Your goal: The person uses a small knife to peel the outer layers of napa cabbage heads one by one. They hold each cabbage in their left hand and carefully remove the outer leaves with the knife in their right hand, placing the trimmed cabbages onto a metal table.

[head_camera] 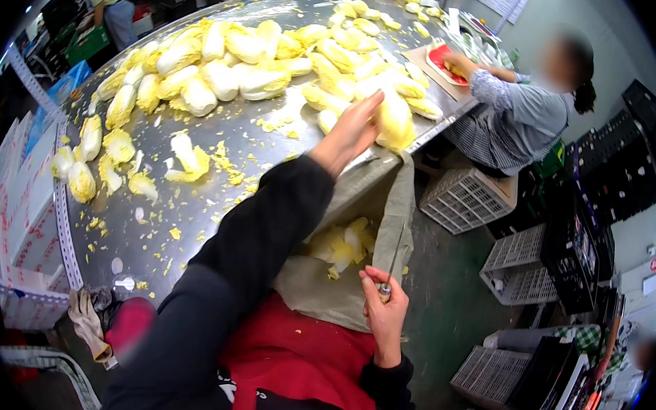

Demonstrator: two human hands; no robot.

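Note:
Napa cabbages [223, 64] lie heaped across the far part of a metal table [186, 240]. My left hand [354, 129] reaches over the table's right edge, its fingers against a blurred napa cabbage [395, 123]; whether it grips it I cannot tell. My right hand [383, 307] holds a knife by its handle [384, 292], the thin blade pointing up and away, beside a hanging grey-green cloth sack [321, 297]. Loose yellow leaves [345, 244] lie inside the open sack, below the table edge. Trimmed leaves [190, 159] and scraps are scattered over the near tabletop.
At the right, a person [509, 103] sits on a white plastic crate [470, 199], hands over a red tray [443, 64]. More crates [519, 266] stand along the right side. Another person [109, 8] is at the far left. White boxes [27, 210] stand left of the table.

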